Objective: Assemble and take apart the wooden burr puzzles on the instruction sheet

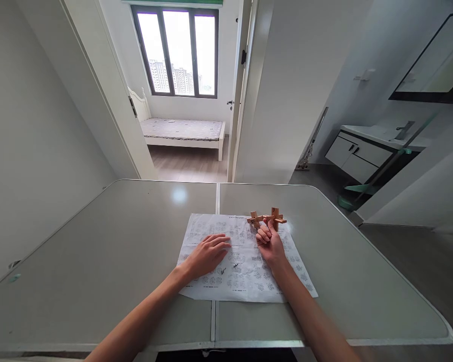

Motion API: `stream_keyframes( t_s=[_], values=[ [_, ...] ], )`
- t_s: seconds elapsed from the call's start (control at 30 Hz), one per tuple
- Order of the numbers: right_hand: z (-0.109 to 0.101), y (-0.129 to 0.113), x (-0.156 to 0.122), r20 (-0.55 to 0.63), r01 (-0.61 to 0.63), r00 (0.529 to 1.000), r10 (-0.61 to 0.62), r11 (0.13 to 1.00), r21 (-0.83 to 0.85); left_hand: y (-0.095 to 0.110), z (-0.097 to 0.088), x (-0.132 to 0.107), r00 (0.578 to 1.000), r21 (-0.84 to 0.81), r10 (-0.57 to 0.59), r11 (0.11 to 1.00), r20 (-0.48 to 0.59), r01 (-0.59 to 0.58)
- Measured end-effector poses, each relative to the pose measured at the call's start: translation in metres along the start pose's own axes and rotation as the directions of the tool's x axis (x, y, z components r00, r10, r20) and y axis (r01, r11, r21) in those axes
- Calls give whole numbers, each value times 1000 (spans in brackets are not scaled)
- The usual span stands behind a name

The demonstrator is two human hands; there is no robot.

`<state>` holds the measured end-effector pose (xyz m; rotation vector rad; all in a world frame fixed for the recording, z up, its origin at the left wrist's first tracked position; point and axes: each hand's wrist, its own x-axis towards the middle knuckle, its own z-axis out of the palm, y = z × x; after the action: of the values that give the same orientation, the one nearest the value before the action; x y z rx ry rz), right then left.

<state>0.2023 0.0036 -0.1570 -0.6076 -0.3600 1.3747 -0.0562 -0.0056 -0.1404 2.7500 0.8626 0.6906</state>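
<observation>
Two small wooden crosses, built of interlocked pieces, are at the far right part of a printed sheet (245,279). The right-hand wooden cross (275,213) stands the taller of the two, and the left-hand wooden cross (254,220) sits close beside it; whether they touch is too small to tell. The right hand (270,243) is right below them, its grip pinching the taller cross between thumb and fingers, the other fingers curled in toward the palm. The left hand (211,252) lies palm down on the left half of the sheet, its grip loosely spread and holding nothing, well apart from the crosses.

The sheet is covered in rows of small diagrams and lines of print, too small to read. It lies across the pale seam of a grey-green worktop (98,266) with a light edge and rounded corners.

Beyond the worktop, a doorway opens onto a room with a white bed frame (181,143), a patterned mattress (186,128) and a dark-framed window (192,53) showing tall buildings. To the right are a washbasin cabinet (358,158) and a dark-edged mirror (438,60).
</observation>
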Motion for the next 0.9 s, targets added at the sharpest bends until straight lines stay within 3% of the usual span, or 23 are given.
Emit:
stream_keyframes(
  t_s=[0.23,0.4,0.5,0.63,0.73,0.83,0.9],
  values=[
    [16,3,-10,80,142,989,-126,959,-246,1,-1,0,1000,-14,10,1000,-5,-10],
    [26,11,-22,184,210,973,-136,851,-482,4,-1,1,999,-44,-26,999,-18,26],
    [27,18,-29,280,257,955,-93,731,-632,9,-3,3,990,-122,-115,987,-83,104],
    [24,30,-35,382,353,922,-56,525,-775,14,-7,5,947,-266,-271,939,-171,220],
    [20,37,-38,509,495,859,-49,329,-804,16,-10,4,917,-360,-359,890,-173,281],
    [19,41,-41,614,608,789,-19,160,-778,19,-14,4,921,-452,-362,852,-141,265],
    [18,42,-44,652,648,758,21,92,-756,21,-16,5,930,-522,-346,820,-127,234]
  ],
)
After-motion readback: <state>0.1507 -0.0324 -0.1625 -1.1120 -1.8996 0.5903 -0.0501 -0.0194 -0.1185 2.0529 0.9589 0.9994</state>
